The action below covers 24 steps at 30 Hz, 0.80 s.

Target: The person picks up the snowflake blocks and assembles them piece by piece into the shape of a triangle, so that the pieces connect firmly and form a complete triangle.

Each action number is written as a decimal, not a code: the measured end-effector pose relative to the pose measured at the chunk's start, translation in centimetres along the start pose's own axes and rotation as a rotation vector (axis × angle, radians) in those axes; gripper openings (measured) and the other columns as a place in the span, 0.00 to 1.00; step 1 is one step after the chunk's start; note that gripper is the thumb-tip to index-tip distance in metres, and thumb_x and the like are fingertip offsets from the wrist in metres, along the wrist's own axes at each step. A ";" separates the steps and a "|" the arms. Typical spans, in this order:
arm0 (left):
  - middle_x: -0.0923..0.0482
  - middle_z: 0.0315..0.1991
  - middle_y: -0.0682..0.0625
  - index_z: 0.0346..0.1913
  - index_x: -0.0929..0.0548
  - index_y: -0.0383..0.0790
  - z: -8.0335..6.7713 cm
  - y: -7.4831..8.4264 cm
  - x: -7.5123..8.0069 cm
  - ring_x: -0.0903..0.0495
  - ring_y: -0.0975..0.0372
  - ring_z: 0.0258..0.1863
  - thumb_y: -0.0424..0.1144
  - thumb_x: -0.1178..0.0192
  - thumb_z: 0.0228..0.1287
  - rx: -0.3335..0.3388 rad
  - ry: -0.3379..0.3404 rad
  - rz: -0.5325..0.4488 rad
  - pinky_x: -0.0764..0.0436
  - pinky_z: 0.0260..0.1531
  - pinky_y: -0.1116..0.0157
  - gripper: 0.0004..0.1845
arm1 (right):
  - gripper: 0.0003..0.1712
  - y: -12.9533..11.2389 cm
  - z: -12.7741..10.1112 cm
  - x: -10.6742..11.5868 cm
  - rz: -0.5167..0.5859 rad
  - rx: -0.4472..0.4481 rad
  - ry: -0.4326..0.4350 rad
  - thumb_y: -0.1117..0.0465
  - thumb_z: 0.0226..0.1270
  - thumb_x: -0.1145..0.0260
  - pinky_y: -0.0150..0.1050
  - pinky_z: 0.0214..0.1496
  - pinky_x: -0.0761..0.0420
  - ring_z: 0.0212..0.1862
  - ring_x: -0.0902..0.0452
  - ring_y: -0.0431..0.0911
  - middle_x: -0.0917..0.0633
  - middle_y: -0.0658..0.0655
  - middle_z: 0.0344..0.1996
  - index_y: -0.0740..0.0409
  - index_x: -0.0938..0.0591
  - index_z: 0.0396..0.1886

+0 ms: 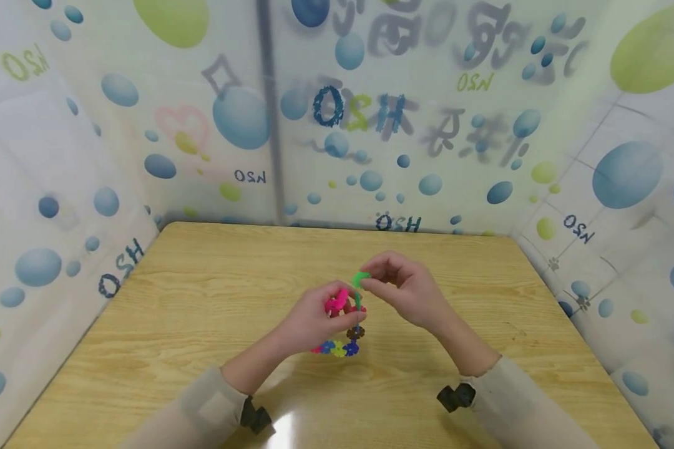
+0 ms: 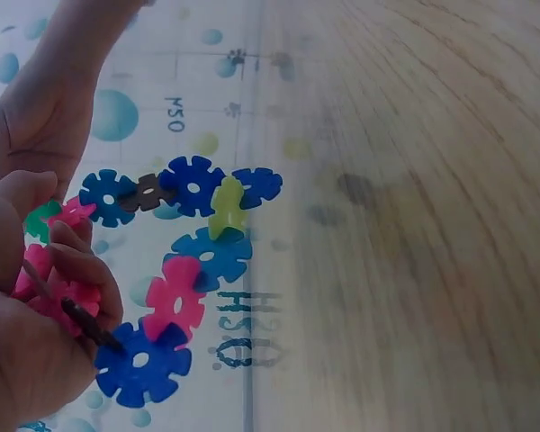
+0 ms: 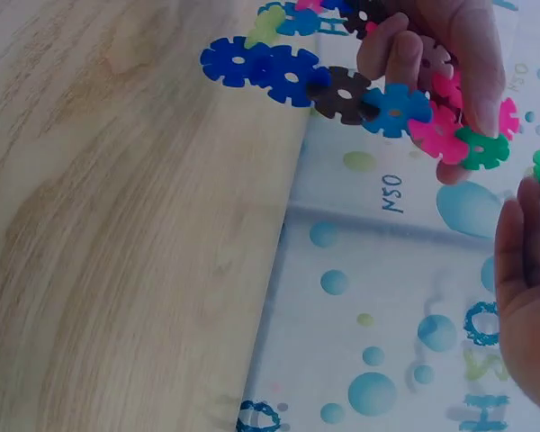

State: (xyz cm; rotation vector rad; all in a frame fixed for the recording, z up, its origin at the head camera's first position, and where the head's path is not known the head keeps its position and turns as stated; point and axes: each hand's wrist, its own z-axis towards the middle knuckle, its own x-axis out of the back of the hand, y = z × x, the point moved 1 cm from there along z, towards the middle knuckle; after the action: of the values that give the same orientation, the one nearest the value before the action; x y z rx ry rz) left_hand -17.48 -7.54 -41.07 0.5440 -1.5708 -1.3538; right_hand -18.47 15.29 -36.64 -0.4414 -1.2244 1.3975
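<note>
Both hands (image 1: 365,305) grip snowflake-disc chain (image 2: 193,234), green disc (image 1: 361,279) partly hidden.

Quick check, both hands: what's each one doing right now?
Left hand: fingers curled round the chain of snowflake building discs, gripping its pink end.
Right hand: pinching a single green disc at the chain's top.
</note>
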 end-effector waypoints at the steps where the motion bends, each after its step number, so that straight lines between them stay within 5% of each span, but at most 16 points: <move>1: 0.16 0.38 0.51 0.57 0.17 0.45 0.0 0.1 0.0 0.20 0.61 0.30 0.47 0.26 0.75 0.000 0.003 0.002 0.18 0.27 0.71 0.16 | 0.10 -0.1 0.1 -0.1 -0.004 0.003 -0.006 0.67 0.77 0.28 0.34 0.43 0.12 0.41 0.14 0.44 0.10 0.55 0.42 0.56 0.13 0.54; 7: 0.21 0.32 0.51 0.48 0.19 0.45 -0.1 0.3 -0.1 0.31 0.64 0.22 0.48 0.27 0.75 0.001 0.008 0.003 0.31 0.20 0.73 0.14 | 0.09 -0.2 0.1 -0.7 -0.010 -0.008 -0.019 0.67 0.77 0.28 0.36 0.46 0.11 0.42 0.12 0.43 0.08 0.55 0.40 0.56 0.10 0.52; 20: 0.22 0.31 0.53 0.57 0.16 0.45 0.1 0.6 -0.3 0.33 0.66 0.23 0.48 0.29 0.77 -0.015 0.005 -0.029 0.34 0.21 0.72 0.15 | 0.09 -0.3 0.2 -1.3 -0.041 -0.007 -0.012 0.66 0.75 0.26 0.36 0.46 0.11 0.42 0.13 0.43 0.07 0.53 0.43 0.54 0.08 0.51; 24: 0.29 0.24 0.56 0.58 0.14 0.46 0.1 0.7 -0.4 0.38 0.66 0.21 0.47 0.29 0.77 -0.032 0.026 -0.025 0.38 0.21 0.72 0.14 | 0.08 -0.4 0.2 -1.5 -0.059 0.017 0.015 0.67 0.75 0.25 0.35 0.46 0.11 0.43 0.14 0.42 0.06 0.54 0.44 0.55 0.07 0.50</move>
State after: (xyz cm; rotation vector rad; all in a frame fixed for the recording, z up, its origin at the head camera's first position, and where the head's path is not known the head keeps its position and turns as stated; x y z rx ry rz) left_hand -17.26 -6.94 -40.52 0.5612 -1.5233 -1.3830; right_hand -18.07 13.84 -36.83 -0.4009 -1.2038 1.3514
